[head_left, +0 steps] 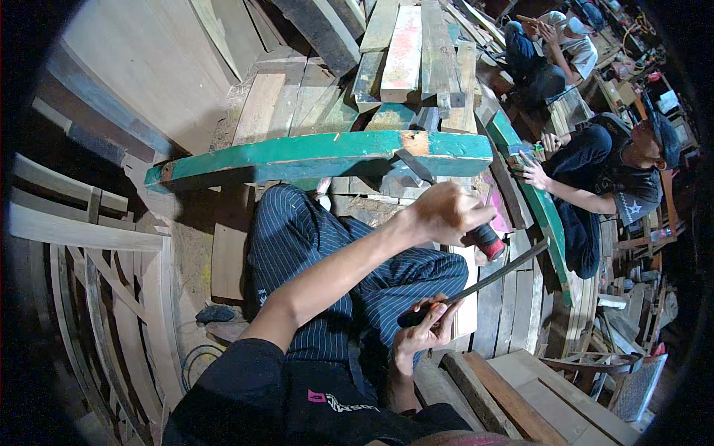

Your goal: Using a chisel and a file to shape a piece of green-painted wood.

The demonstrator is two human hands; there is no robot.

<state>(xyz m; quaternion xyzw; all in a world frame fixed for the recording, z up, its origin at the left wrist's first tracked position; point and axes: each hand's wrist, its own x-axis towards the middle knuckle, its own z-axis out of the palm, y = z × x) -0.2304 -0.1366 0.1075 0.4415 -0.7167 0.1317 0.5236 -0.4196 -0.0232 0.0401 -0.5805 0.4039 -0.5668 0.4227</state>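
Note:
My left hand (454,212) is closed round a red-and-black tool handle (483,241). A flat grey blade (413,163) extends up-left from behind that hand over the curved green beam (290,152); contact is unclear. The beam has bare-wood patches and lies across in front of my bent, striped-trouser legs (290,245). Lower right, my right hand (428,327) grips a long dark bar-like tool, perhaps a file (506,271), by its dark-and-orange end. Its far tip angles up to the right, below the red handle.
Stacked planks (401,52) stand ahead. A wooden panel (141,67) and frames (152,320) are at left. A co-worker (625,163) at right touches another green beam (547,223); another person (558,52) sits behind. Boards (535,409) lie lower right.

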